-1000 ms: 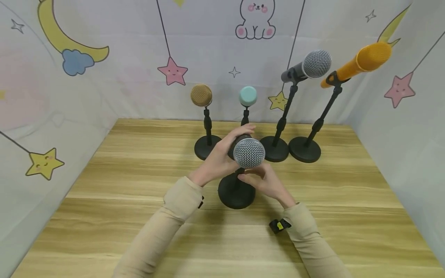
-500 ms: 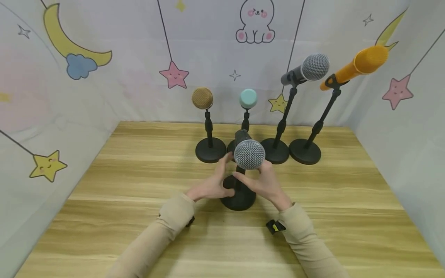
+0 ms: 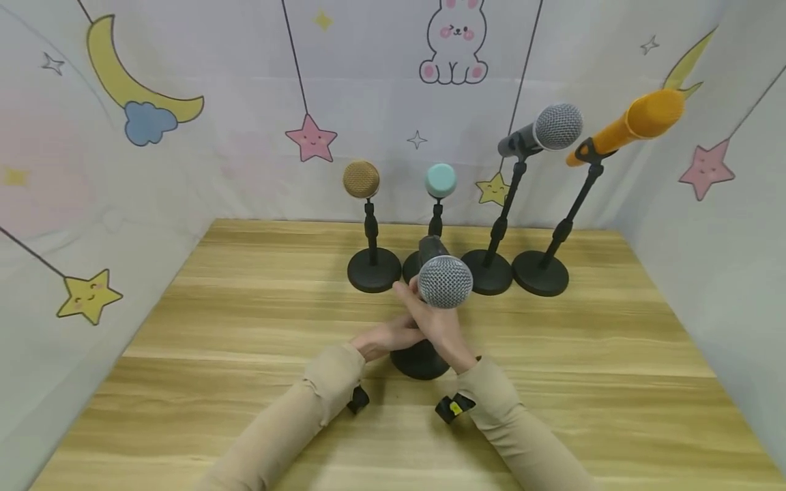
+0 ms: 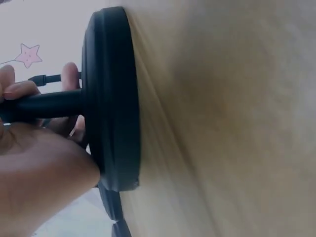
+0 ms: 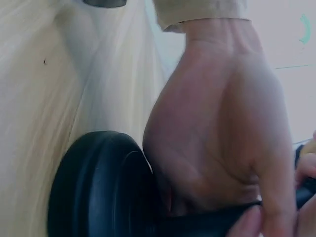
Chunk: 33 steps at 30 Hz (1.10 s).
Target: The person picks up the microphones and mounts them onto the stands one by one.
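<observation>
A silver-mesh microphone [image 3: 445,281] with a dark body sits tilted toward me on a black stand, whose round base [image 3: 421,361] rests on the wooden table. Low on the stand's pole [image 4: 59,103], just above the base, my left hand [image 3: 388,337] curls its fingers round it. My right hand [image 3: 439,331] grips the same pole higher up, right under the microphone head, and crosses in front of the left fingers. In the right wrist view the right palm [image 5: 217,123] lies along the pole beside the base. The hands hide most of the pole.
Behind stand several more microphones on black stands: a gold one [image 3: 361,179], a mint one [image 3: 441,180], a silver-grey one [image 3: 555,127] and an orange one [image 3: 653,114]. Their bases line the back of the wooden table [image 3: 245,307]. Printed cloth walls [image 3: 245,136] enclose it.
My left hand has left the microphone's body and come down to the lower pole. The right hand has shifted left across the pole. The head view has tilted up slightly.
</observation>
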Each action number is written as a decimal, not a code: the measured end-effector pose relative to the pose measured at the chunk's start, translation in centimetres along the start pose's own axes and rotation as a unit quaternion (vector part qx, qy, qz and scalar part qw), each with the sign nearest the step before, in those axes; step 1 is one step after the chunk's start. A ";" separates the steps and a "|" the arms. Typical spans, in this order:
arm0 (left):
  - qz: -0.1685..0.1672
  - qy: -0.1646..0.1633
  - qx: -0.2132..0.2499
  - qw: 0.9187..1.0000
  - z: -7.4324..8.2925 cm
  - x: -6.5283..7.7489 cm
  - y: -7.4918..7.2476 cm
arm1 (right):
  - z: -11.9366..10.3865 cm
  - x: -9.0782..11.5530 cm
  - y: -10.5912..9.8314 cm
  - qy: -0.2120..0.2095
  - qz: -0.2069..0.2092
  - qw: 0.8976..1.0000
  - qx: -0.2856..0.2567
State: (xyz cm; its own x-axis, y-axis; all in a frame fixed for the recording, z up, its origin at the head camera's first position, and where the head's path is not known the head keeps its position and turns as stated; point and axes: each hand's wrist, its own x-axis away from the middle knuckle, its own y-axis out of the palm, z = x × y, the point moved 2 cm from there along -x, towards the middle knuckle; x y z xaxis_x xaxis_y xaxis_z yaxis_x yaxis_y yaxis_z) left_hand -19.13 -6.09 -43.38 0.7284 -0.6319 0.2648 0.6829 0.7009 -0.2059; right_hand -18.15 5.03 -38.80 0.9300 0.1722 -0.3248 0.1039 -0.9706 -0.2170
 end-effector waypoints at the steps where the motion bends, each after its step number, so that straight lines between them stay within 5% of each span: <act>1: -0.002 -0.001 0.004 1.000 -0.1 0.0 0.0 | 0.1 -0.3 0.1 -0.004 0.004 1.000 0.010; 6: -0.004 -0.002 0.021 1.000 -0.3 -0.1 0.0 | 0.5 -1.2 0.1 -0.005 -0.072 0.997 -0.014; 10: -0.016 0.006 0.023 1.000 -0.4 -0.3 0.0 | 1.1 -1.7 -0.5 0.001 -0.186 0.981 -0.060; 13: -0.032 0.023 0.023 0.999 -0.3 -0.5 0.1 | 1.5 -1.7 -1.0 0.006 -0.235 0.968 -0.090; 17: -0.030 0.011 0.013 0.999 -0.3 -0.4 0.2 | 1.6 -0.9 -2.1 -0.026 -0.206 0.977 -0.043; 20: -0.027 -0.001 0.004 1.000 -0.4 -0.3 0.3 | 1.5 0.0 -3.4 -0.092 -0.117 0.989 0.011; 24: -0.021 0.002 -0.001 1.000 -0.5 -0.4 0.3 | 1.2 0.5 -4.8 -0.186 -0.045 0.980 0.047; 27: -0.021 0.001 -0.004 1.000 -0.5 -0.4 0.4 | 1.0 0.5 -5.2 -0.213 -0.052 0.974 0.053; 33: -0.028 -0.012 -0.004 1.000 -0.4 -0.3 0.4 | 0.8 0.3 -5.5 -0.189 -0.082 0.977 0.047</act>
State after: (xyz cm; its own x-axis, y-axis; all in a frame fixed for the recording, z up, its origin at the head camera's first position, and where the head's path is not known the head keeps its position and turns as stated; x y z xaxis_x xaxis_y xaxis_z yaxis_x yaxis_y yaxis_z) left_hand -19.09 -5.75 -43.95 0.6878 -0.6615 0.2987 0.7227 0.6624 -0.1972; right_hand -18.71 10.57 -38.47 0.7051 0.3919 -0.5910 0.1923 -0.9079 -0.3726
